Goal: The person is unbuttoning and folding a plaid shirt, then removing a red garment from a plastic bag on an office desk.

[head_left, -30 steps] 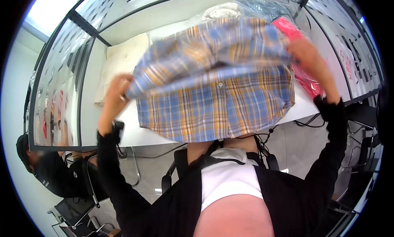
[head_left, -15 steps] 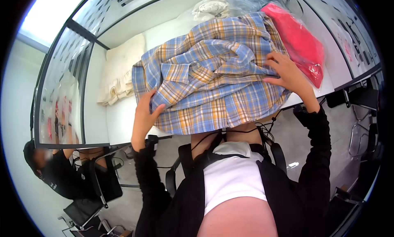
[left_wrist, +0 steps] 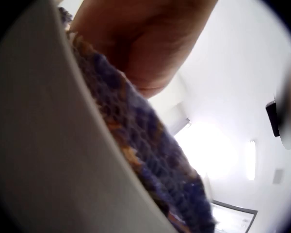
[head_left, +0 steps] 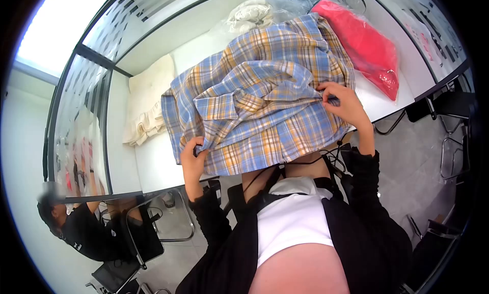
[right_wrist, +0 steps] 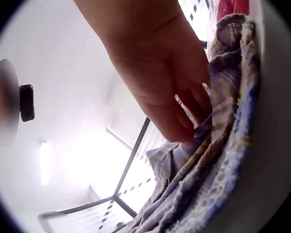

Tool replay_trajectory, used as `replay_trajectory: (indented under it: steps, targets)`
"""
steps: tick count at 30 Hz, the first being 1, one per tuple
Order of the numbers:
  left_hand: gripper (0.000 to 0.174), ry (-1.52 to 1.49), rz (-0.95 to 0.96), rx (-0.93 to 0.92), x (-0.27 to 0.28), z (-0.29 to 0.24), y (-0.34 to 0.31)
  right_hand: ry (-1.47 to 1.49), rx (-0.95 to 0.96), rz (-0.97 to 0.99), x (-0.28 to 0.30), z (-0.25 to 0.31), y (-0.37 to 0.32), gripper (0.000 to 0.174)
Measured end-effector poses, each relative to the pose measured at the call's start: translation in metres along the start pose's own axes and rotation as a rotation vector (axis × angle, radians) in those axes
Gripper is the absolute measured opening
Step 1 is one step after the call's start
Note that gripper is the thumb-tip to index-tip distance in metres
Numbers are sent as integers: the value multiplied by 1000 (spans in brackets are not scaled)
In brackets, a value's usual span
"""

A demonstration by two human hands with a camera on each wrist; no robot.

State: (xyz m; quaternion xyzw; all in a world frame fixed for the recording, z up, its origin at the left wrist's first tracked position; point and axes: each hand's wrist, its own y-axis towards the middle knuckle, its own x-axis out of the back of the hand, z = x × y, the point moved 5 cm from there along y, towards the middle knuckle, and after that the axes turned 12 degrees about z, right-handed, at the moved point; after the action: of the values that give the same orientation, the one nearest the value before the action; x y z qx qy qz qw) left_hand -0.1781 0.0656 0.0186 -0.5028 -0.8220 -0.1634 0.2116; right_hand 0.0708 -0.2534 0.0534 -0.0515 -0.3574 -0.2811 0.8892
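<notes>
- Between the left hand (head_left: 193, 164) and the right hand (head_left: 348, 106), a plaid shirt (head_left: 254, 141) lies rumpled on the table (head_left: 157, 164).
- Each hand pinches its cloth.
- Beyond the right hand, a red package (head_left: 362, 47) lies.

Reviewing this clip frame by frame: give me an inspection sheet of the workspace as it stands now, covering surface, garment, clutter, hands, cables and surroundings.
Surface: white table, bare in parts beside the garment; spills, nothing seen.
Garment: blue and yellow plaid shirt, rumpled, its upper layer bunched in folds.
Clutter: folded cream cloth at the left; rumpled whitish cloth at the back; red item in clear plastic at the right.
Hands: left hand pinches the shirt's near left part; right hand pinches its right side.
Cables: dark cables below the table's front edge; none seen on top.
Surroundings: see-through side panels, chairs, another seated person at the left.
</notes>
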Motion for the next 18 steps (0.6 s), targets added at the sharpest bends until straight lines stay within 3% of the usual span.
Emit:
replay_trajectory:
  steps: [4, 5, 8, 11, 12, 15, 18]
  targets:
    - [18, -145, 98, -107, 4, 8, -6, 0, 20, 2, -5, -6, -6, 14]
    - [17, -23, 158, -163, 6, 5, -6, 18, 30, -15, -6, -7, -8, 14]
    - [17, 35, 258, -105, 6, -3, -8, 97, -30, -33, -7, -7, -13, 13]
    - [36, -15, 253, 0, 0, -32, -13, 151, -123, -101, -8, -2, -16, 22]
    - [57, 149, 278, -16, 2, -34, -13, 158, -147, -127, -9, 0, -16, 27]
    - [56, -47, 95, -50, 1, -36, -7, 134, -105, -202, -13, 5, -11, 39]
    - [60, -153, 33, 77, -1, -17, 6, 94, -103, -198, -21, 3, 1, 48]
